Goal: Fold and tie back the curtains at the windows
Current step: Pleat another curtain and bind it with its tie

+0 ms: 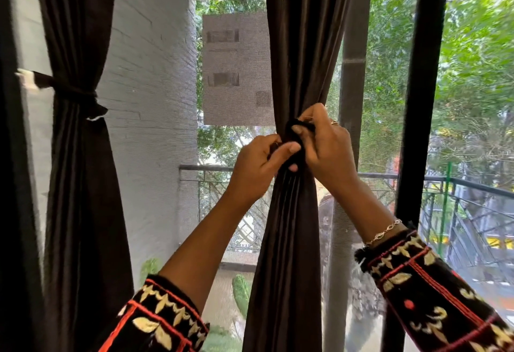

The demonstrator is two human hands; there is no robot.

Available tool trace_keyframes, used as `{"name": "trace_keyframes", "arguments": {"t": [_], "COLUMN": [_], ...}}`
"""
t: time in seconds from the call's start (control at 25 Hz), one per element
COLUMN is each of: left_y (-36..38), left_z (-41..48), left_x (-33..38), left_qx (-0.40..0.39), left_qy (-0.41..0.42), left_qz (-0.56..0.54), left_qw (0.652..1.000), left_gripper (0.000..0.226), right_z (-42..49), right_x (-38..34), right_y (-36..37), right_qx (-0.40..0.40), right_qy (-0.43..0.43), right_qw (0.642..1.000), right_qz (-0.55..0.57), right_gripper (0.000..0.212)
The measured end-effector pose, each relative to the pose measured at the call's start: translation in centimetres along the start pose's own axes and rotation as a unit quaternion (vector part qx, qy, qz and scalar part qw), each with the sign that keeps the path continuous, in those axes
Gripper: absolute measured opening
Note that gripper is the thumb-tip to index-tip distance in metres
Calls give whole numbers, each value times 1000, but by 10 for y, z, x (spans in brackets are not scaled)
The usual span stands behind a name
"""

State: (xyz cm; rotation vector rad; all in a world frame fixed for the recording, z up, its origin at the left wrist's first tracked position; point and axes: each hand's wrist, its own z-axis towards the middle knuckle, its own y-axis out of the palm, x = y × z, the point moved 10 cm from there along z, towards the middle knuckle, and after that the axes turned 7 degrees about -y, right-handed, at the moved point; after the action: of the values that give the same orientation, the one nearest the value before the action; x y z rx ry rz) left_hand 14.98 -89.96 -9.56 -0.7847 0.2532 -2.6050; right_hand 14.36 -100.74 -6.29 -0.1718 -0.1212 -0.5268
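Black tie (299, 123) round curtain (289, 240), pinched by left hand (257, 167), right hand (326, 146)

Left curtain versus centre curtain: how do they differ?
The left curtain is already cinched by a knotted tie; the centre curtain has its dark band pinched by the left hand and right hand, unfinished. The left curtain hangs at the window's edge, the centre curtain mid-window. Both are dark, pleated and gathered at mid-height.
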Motion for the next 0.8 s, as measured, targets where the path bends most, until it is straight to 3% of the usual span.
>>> {"name": "trace_keyframes", "arguments": {"t": [0.16, 0.24, 0.4, 0.48, 0.6, 0.72, 0.8], "left_y": [-4, -11, -6, -5, -10, -15, -16], "left_z": [-9, -17, -25, -23, -18, -11, -8], "left_x": [14, 30, 39, 39, 37, 29, 19], "left_qx": [98, 155, 157, 149, 160, 173, 164], "left_qy": [89, 159, 235, 237, 213, 173, 138], "left_qz": [157, 180, 194, 156, 102, 93, 66], "left_qw": [979, 958, 940, 947, 958, 965, 975], "left_gripper": [47, 31, 22, 18, 12, 17, 24], "right_z": [2, 3, 1, 0, -3, -11, -15], "right_x": [11, 10, 14, 15, 14, 8, 7], "right_y": [-1, -2, 0, 1, 2, 5, 8], "right_qx": [-20, -24, -53, -68, -79, -93, -119], "right_qy": [44, 55, 95, 103, 86, 51, 46], "right_qw": [998, 997, 990, 987, 990, 993, 990], "right_qz": [37, 54, 94, 102, 81, 48, 67], "right_gripper": [14, 12, 23, 23, 5, 39, 42]}}
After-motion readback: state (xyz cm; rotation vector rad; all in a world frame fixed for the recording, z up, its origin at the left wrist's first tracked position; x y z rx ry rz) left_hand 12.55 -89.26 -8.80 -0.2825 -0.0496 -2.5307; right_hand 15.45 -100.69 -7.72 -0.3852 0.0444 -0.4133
